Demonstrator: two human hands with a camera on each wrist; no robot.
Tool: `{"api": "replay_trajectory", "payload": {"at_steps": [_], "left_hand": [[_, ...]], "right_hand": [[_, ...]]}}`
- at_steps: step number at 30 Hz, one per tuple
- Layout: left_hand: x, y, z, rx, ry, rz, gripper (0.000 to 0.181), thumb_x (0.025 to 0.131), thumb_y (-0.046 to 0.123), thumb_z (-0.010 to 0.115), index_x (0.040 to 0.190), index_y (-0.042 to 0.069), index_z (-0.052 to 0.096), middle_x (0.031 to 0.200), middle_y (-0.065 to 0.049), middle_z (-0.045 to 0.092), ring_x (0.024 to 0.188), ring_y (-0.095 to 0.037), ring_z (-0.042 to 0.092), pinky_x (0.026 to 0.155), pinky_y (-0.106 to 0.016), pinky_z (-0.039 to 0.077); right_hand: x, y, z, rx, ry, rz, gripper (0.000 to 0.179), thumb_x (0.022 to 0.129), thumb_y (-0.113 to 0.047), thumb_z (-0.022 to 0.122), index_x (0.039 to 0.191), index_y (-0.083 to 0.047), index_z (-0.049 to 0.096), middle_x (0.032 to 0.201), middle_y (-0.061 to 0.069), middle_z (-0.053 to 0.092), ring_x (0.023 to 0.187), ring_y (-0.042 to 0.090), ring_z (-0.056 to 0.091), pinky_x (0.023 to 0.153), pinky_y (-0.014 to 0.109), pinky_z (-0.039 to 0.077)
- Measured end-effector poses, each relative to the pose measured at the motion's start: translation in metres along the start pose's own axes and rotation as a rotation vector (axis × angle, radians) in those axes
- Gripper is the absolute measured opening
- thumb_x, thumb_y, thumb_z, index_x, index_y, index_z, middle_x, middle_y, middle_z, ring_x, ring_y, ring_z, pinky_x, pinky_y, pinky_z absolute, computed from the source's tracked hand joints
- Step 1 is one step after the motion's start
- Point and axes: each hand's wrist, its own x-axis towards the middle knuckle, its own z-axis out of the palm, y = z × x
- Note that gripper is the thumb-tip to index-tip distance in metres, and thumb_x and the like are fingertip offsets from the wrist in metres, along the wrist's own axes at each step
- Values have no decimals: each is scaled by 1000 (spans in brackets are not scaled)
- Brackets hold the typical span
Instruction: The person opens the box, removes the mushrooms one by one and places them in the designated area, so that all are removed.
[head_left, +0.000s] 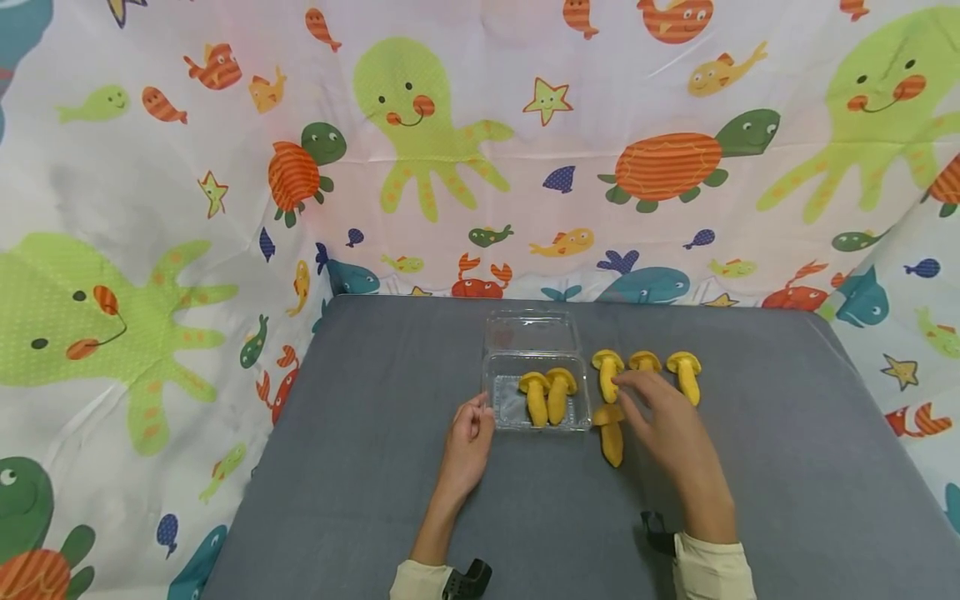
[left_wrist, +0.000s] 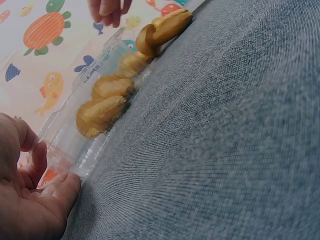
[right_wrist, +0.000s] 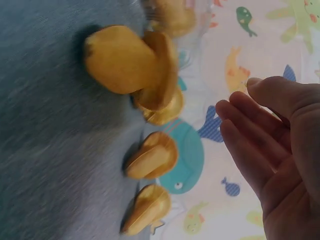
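Note:
My left hand [head_left: 467, 442] pinches the near left edge of a clear plastic box [head_left: 506, 407], whose lid [head_left: 532, 330] stands open at the back. Inside lie two yellow mushrooms [head_left: 557, 402] side by side, caps away from me. Just outside the box's right front corner is another yellow mushroom [head_left: 612, 443], seen large in the right wrist view [right_wrist: 120, 59]. My right hand [head_left: 667, 425] hovers above the table to the right of it, fingers loosely bent and holding nothing. Beyond the hand, a row holds a left mushroom [head_left: 607, 367], a partly hidden middle one [head_left: 645, 360] and a right one [head_left: 686, 377].
Grey cloth [head_left: 360, 467] covers the table. A white curtain [head_left: 480, 100] printed with sea animals hangs behind it and along both sides. Pale sleeves [head_left: 712, 567] and dark wrist straps [head_left: 467, 580] show at the lower edge.

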Motion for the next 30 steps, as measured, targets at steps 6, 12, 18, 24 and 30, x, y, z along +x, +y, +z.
{"api": "replay_trajectory", "payload": {"at_steps": [6,12,18,24,30], "left_hand": [[2,-10,1,-35,-5,1,26,108,11,62,85,4,52,147,-23,59,137,-44,56,109,-60,43],[3,-10,-1,-20,-23,-4,27,108,17,62,85,6,52,148,-19,60,138,-38,56,108,-57,44],[1,-11,-3,12,-8,-7,28,108,13,62,84,4,51,147,-20,60,136,-39,58,104,-56,45],[-2,6,-3,4,7,-36,27,107,2,59,82,-3,49,146,-29,58,135,-48,56,106,-63,42],[-3,26,-7,-24,-20,-27,27,107,0,57,82,-5,47,146,-32,56,135,-50,56,108,-61,43]], "right_hand": [[17,-13,0,13,-13,-42,33,97,-6,76,130,-4,69,124,14,71,109,33,68,90,55,57],[33,-30,9,34,-78,-68,36,99,-9,75,134,-2,68,127,16,72,109,37,71,90,55,58],[47,-46,32,35,-182,-74,38,102,-19,73,139,-8,68,133,14,72,115,36,71,92,54,58],[59,-51,53,61,-216,-108,36,100,-15,76,135,-7,71,129,14,74,116,34,71,96,53,57],[69,-52,68,-4,-273,-135,34,96,-10,79,130,-3,74,123,14,76,115,35,71,97,53,56]]}}
